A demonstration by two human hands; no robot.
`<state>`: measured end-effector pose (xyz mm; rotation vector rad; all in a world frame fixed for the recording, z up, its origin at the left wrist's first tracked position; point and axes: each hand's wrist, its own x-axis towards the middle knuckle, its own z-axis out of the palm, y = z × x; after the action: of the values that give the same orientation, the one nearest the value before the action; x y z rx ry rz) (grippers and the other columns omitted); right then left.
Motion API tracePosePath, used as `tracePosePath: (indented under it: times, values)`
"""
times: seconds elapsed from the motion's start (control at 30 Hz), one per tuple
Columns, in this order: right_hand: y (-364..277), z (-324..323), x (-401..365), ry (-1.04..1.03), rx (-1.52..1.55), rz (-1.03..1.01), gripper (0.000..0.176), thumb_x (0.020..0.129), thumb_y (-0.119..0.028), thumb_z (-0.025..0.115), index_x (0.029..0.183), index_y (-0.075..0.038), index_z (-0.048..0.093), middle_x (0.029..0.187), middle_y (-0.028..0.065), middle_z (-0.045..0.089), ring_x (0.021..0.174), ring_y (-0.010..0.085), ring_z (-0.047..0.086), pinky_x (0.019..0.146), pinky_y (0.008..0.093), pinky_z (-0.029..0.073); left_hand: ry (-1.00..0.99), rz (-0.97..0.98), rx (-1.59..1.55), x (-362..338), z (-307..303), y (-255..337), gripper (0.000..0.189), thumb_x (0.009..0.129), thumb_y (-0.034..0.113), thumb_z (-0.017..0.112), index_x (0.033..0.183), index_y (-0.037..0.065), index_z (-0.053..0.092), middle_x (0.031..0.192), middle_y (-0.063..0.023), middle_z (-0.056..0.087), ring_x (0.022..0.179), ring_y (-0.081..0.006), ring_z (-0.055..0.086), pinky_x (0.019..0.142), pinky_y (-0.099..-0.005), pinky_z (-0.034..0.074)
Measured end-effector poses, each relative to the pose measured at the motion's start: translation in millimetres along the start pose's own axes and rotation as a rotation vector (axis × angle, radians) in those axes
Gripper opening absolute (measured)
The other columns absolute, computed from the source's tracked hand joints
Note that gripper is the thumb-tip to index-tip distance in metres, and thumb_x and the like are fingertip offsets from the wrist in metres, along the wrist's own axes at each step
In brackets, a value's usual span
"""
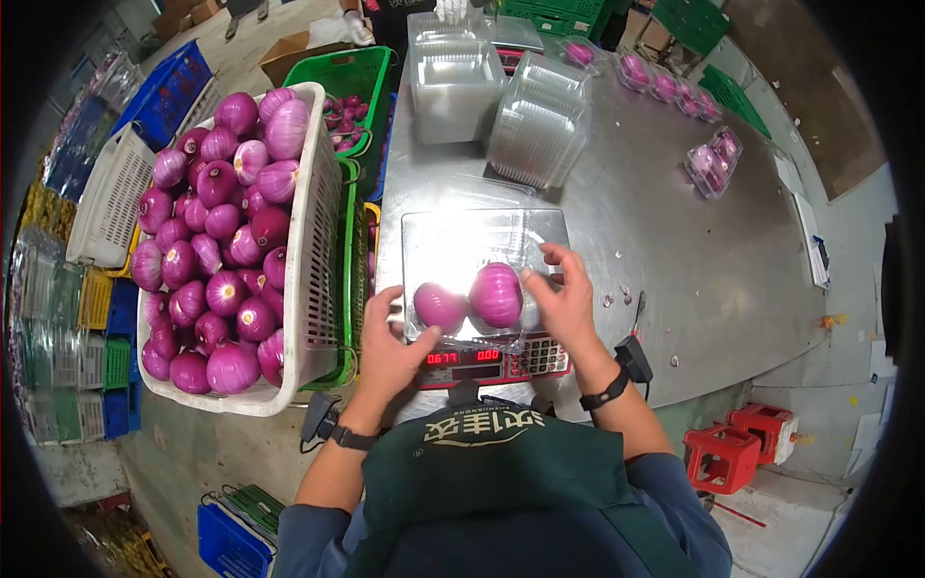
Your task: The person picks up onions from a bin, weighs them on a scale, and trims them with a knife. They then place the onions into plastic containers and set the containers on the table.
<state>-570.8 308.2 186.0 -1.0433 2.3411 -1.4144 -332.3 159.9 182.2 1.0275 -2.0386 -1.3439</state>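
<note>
Two peeled purple onions sit side by side in a clear plastic container, on the metal plate of a red digital scale. Its red display reads 0.677 and 0.00. My left hand is at the container's left front corner, thumb near the left onion, fingers curved and apart. At the right side is my right hand, thumb beside the right onion and index finger spread away. Whether either hand presses on the container's edge is hard to see.
A white crate heaped with purple onions stands left. Stacked clear containers are at the table's back, near a co-worker's gloved hand. Packed onions lie on the metal table at right. Red stools stand below.
</note>
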Motion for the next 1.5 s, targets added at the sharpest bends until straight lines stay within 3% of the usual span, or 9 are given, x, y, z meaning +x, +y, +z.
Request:
tracePosePath:
  times: [0.23, 0.43, 0.53, 0.6, 0.7, 0.87, 1.0, 1.23, 1.5]
  values:
    - [23, 13, 69, -0.025, 0.618, 0.61, 0.075, 0.083, -0.009, 0.076, 0.149, 0.005, 0.045, 0.114, 0.0114, 0.065, 0.102, 0.0198, 0.063, 0.082, 0.0301, 0.053, -0.202, -0.533, -0.89, -19, -12, -6, 0.049, 0.09, 0.003, 0.071, 0.131, -0.002, 0.047, 0.109, -0.0136, 0.062, 0.089, -0.0192, 0.066, 0.072, -0.0299, 0.057]
    - [-10, -39, -3, -0.261, -0.266, -0.318, 0.082, 0.075, -0.002, 0.072, 0.152, -0.018, 0.049, 0.099, 0.0139, 0.064, 0.085, 0.02, 0.065, 0.074, 0.0329, 0.055, -0.223, -0.532, -1.032, -22, -20, -9, 0.031, 0.094, 0.007, 0.064, 0.121, -0.002, 0.052, 0.1, -0.0126, 0.066, 0.089, -0.0241, 0.07, 0.069, -0.0339, 0.057]
    - [-12, -40, -52, -0.433, -0.307, -0.318, 0.078, 0.082, 0.003, 0.062, 0.156, -0.01, 0.04, 0.092, 0.0074, 0.065, 0.076, 0.0175, 0.069, 0.066, 0.0282, 0.055, -0.187, -0.577, -1.009, -20, -12, -17, 0.012, 0.095, 0.006, 0.063, 0.102, 0.001, 0.055, 0.09, -0.0099, 0.063, 0.079, -0.022, 0.069, 0.059, -0.0303, 0.053]
    - [7, -23, -69, -0.426, 0.391, 0.325, 0.072, 0.086, 0.006, 0.06, 0.153, -0.005, 0.038, 0.079, 0.0061, 0.064, 0.064, 0.0171, 0.066, 0.059, 0.0285, 0.053, -0.184, -0.582, -0.941, -17, -2, -30, 0.01, 0.094, 0.004, 0.063, 0.098, 0.002, 0.054, 0.088, -0.01, 0.062, 0.075, -0.0211, 0.068, 0.055, -0.0289, 0.052]
    - [30, -10, -68, -0.308, 0.612, 0.547, 0.059, 0.087, 0.008, 0.06, 0.143, 0.001, 0.042, 0.068, 0.004, 0.06, 0.057, 0.0156, 0.064, 0.053, 0.0277, 0.05, -0.189, -0.566, -0.835, -13, 8, -26, 0.011, 0.091, -0.002, 0.062, 0.095, 0.002, 0.052, 0.084, -0.0115, 0.064, 0.068, -0.0191, 0.065, 0.05, -0.0269, 0.049]
    - [34, -51, -69, -0.297, 0.547, 0.6, 0.044, 0.086, 0.005, 0.064, 0.127, 0.002, 0.048, 0.069, 0.005, 0.062, 0.054, 0.0148, 0.063, 0.05, 0.0248, 0.046, -0.222, -0.521, -0.761, -4, 39, -5, 0.021, 0.089, -0.005, 0.06, 0.108, 0.0, 0.052, 0.084, -0.0133, 0.065, 0.062, -0.0167, 0.062, 0.048, -0.0261, 0.046]
    - [66, -97, -66, -0.335, 0.509, 0.635, 0.076, 0.091, -0.037, 0.079, 0.147, -0.003, 0.041, 0.106, 0.0063, 0.068, 0.088, 0.0127, 0.067, 0.062, 0.029, 0.051, -0.313, -0.468, -0.783, 4, 77, 8, 0.036, 0.087, -0.008, 0.06, 0.121, -0.001, 0.05, 0.085, -0.0129, 0.065, 0.058, -0.0165, 0.058, 0.048, -0.0267, 0.045]
    - [113, -104, -51, -0.089, 0.706, 0.553, 0.081, 0.087, -0.046, 0.077, 0.147, -0.004, 0.042, 0.124, 0.0162, 0.063, 0.107, 0.0228, 0.065, 0.088, 0.039, 0.055, -0.428, -0.482, -0.716, 20, 152, 41, 0.034, 0.09, -0.002, 0.062, 0.123, 0.001, 0.054, 0.081, -0.0082, 0.063, 0.062, -0.0182, 0.061, 0.05, -0.0291, 0.049]
    - [214, -199, 37, 0.404, 0.899, 0.871, 0.054, 0.093, -0.045, 0.066, 0.133, -0.011, 0.051, 0.12, 0.0126, 0.061, 0.065, 0.0215, 0.067, 0.045, 0.0311, 0.054, -0.482, -0.473, -0.511, 20, 179, 71, 0.03, 0.094, 0.012, 0.074, 0.119, 0.003, 0.062, 0.081, -0.0025, 0.063, 0.067, -0.0132, 0.062, 0.056, -0.029, 0.054]
